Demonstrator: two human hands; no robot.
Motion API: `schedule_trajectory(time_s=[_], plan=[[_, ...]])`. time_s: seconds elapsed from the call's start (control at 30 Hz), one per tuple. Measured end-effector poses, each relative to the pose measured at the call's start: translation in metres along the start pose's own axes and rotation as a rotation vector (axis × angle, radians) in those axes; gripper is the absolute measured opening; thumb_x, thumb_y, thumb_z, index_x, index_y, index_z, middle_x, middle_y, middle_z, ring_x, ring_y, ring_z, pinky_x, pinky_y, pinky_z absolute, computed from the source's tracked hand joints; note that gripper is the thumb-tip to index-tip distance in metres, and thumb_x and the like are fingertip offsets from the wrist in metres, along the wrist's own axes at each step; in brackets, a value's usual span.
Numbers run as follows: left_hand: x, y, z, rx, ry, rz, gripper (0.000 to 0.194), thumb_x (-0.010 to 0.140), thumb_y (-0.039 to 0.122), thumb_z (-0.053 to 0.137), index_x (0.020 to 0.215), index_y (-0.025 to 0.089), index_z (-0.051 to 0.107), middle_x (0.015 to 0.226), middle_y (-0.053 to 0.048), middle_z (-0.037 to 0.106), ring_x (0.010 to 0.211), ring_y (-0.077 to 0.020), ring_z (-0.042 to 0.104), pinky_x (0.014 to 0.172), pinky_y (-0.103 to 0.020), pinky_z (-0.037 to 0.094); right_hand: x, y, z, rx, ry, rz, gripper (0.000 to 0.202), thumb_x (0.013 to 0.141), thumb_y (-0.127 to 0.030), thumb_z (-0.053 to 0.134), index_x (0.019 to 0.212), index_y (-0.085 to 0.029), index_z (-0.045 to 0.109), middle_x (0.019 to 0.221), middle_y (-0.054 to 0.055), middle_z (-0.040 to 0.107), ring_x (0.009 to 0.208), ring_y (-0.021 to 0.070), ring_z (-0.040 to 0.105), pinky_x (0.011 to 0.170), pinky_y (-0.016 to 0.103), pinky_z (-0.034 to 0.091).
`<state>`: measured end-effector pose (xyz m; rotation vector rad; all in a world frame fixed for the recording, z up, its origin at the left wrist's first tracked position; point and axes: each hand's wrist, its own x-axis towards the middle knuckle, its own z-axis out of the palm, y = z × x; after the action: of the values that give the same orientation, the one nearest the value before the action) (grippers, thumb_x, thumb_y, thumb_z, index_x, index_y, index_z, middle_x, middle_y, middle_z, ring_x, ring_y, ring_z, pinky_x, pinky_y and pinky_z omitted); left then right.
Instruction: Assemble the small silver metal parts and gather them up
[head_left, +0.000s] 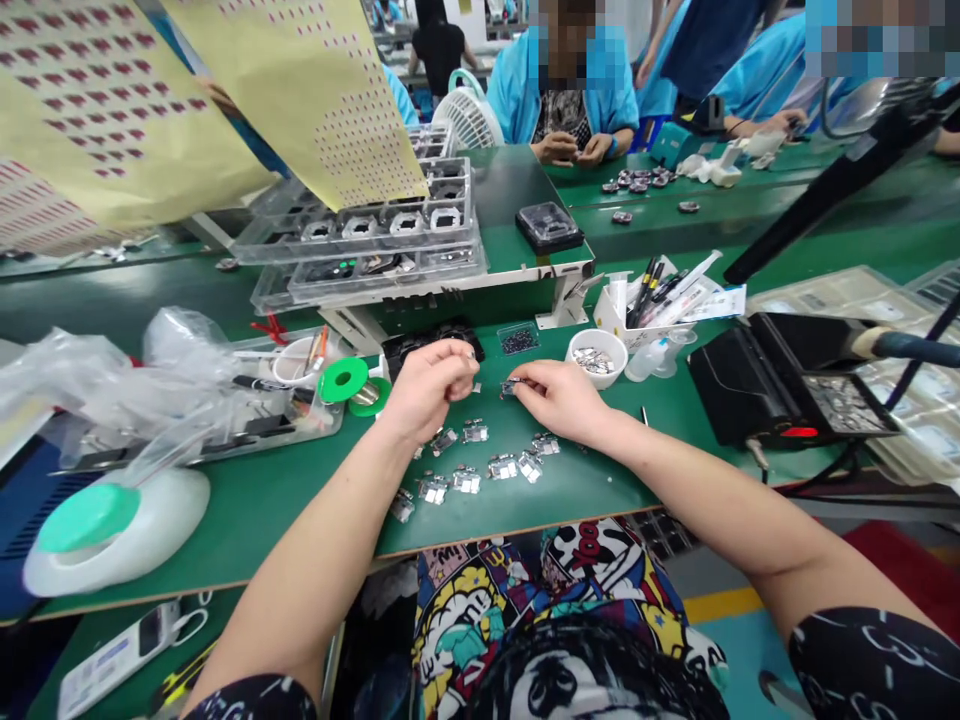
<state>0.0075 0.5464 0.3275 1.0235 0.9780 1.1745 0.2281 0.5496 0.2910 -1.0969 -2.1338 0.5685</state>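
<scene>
My right hand (564, 396) pinches a small electronic module (508, 388) between thumb and fingertips, just above the green bench (525, 520). Opposite it, my left hand (433, 388) is closed, its fingers curled and thumb pressed in. By its fingertips shows a tiny pale piece (478, 387); whether the fingers hold anything is too small to tell. Several similar modules with silver metal plates (503, 467) lie loosely below both hands. A white bowl of small metal parts (597, 357) stands beyond my right wrist, and a shallow clear tray of tiny dark parts (518, 339) sits between the hands, farther back.
Left are a green solder spool (346, 380), a cluttered clear tray (300, 425) and a white bottle with a green top (112, 530). A black box-shaped device (742, 385) and a pen box (626, 318) stand right. Stacked plastic trays (390, 225) rise behind; co-workers sit opposite.
</scene>
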Motion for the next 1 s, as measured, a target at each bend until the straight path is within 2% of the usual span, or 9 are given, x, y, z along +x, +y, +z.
schedule_trajectory(time_s=[0.13,0.27,0.47,0.57,0.7,1.0], plan=[[0.006,0.008,-0.006,-0.233,-0.020,-0.053,0.019,0.069,0.016,0.074,0.075,0.019,0.056,0.068,0.004,0.046,0.056,-0.0082,0.044,0.052,-0.023,0.031,-0.002,0.004,0.004,-0.097,-0.087,-0.153,0.020,0.107,-0.021,0.060,0.117,-0.019,0.077,0.105,0.008,0.075,0.099,0.0221,0.070,0.090,0.035,0.054],[0.010,0.007,-0.009,-0.341,-0.033,-0.141,0.022,0.068,0.015,0.071,0.075,0.019,0.051,0.071,0.004,0.048,0.051,-0.0050,0.035,0.047,-0.021,0.025,-0.002,0.005,0.005,-0.164,-0.161,-0.208,0.021,0.107,-0.023,0.060,0.122,-0.019,0.074,0.108,0.009,0.072,0.104,0.0246,0.067,0.093,0.039,0.054],[0.008,0.006,-0.008,-0.349,-0.054,-0.102,0.021,0.070,0.016,0.070,0.076,0.019,0.051,0.073,0.003,0.051,0.051,-0.0042,0.034,0.048,-0.020,0.025,-0.002,0.002,0.003,-0.116,-0.176,-0.236,0.016,0.100,-0.011,0.061,0.108,-0.021,0.071,0.108,0.008,0.068,0.103,0.0235,0.064,0.091,0.037,0.053],[0.007,0.008,-0.007,-0.366,-0.064,-0.111,0.021,0.068,0.018,0.068,0.074,0.019,0.048,0.074,0.002,0.050,0.050,-0.0043,0.033,0.048,-0.021,0.023,-0.002,0.003,0.003,-0.104,-0.205,-0.247,0.017,0.102,-0.014,0.061,0.113,-0.021,0.071,0.108,0.008,0.070,0.102,0.0238,0.065,0.091,0.038,0.054],[0.006,0.009,-0.007,-0.395,-0.077,-0.117,0.022,0.067,0.021,0.065,0.071,0.020,0.044,0.071,0.002,0.046,0.050,-0.0053,0.032,0.047,-0.023,0.021,-0.001,0.005,0.006,-0.100,-0.230,-0.290,0.023,0.103,-0.016,0.061,0.122,-0.021,0.072,0.112,0.007,0.076,0.108,0.0249,0.069,0.100,0.042,0.054],[0.006,0.007,-0.010,-0.423,-0.098,-0.108,0.018,0.066,0.022,0.064,0.071,0.020,0.046,0.072,0.001,0.046,0.050,-0.0063,0.033,0.047,-0.024,0.020,-0.001,0.011,0.012,-0.150,-0.195,-0.365,0.021,0.108,-0.021,0.058,0.113,-0.021,0.079,0.108,0.007,0.080,0.100,0.0241,0.071,0.095,0.042,0.053]])
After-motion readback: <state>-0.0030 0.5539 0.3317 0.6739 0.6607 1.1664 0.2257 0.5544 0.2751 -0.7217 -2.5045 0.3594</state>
